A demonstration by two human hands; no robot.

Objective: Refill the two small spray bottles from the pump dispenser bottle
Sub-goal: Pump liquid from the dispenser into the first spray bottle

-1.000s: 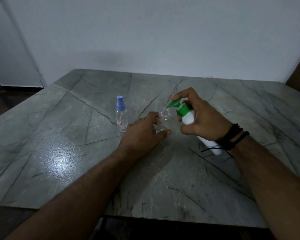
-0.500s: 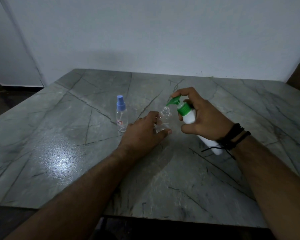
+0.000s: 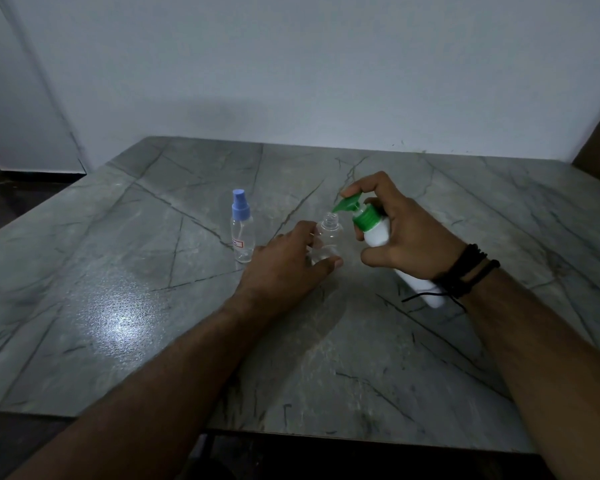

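To fill cleanly, the green spout should sit right over the open spray bottle's [image 3: 329, 237] mouth, pressed in short, gentle strokes. The left hand [image 3: 288, 268] grips that uncapped bottle upright on the worktop [image 3: 118, 306]; the right hand [image 3: 402, 233] holds the tilted pump dispenser bottle [image 3: 374, 230] just beside it, a finger on the pump head. The capped spray bottle [image 3: 242, 230] stands near the left hand, untouched.

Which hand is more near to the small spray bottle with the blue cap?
Left. The left hand is just right of the small clear spray bottle with the blue cap, holding the open bottle. The right hand is farther right, gripping the white pump bottle.
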